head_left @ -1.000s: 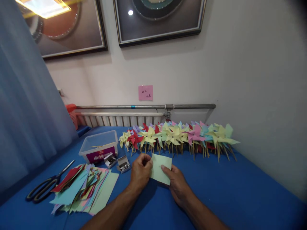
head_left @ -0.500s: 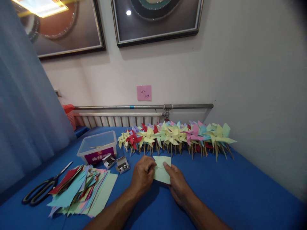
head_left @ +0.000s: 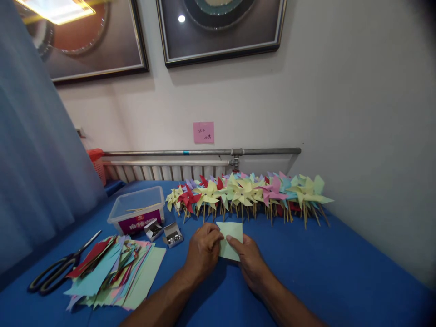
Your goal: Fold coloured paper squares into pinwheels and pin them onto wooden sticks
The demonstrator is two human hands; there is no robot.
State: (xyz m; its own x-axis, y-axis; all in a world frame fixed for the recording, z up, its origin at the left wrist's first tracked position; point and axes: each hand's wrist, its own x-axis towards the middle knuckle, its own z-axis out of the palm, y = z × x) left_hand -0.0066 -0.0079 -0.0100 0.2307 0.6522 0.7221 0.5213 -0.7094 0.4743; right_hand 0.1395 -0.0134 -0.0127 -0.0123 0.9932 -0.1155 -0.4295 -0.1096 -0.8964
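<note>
1. While both hands press down on the blue table (head_left: 340,272), the left hand (head_left: 202,252) pinches the left edge of a pale green paper square (head_left: 231,240), its fingers curled tight on it. The right hand (head_left: 250,261) lies on the sheet's lower right part, with its fingertips (head_left: 230,239) flat on the paper.
2. Compared with a second ago, the sheet lies lower and flatter, the hands have drawn closer together over it, and less of the paper shows; it looks as if a fold or crease is being worked in.
3. Behind the sheet stands a row of paper pinwheels (head_left: 248,193) on sticks, along the wall.
4. To the left lie a stack of coloured paper (head_left: 112,272), scissors (head_left: 57,270), a clear plastic box (head_left: 138,209) and two small open boxes of pins (head_left: 163,231).
</note>
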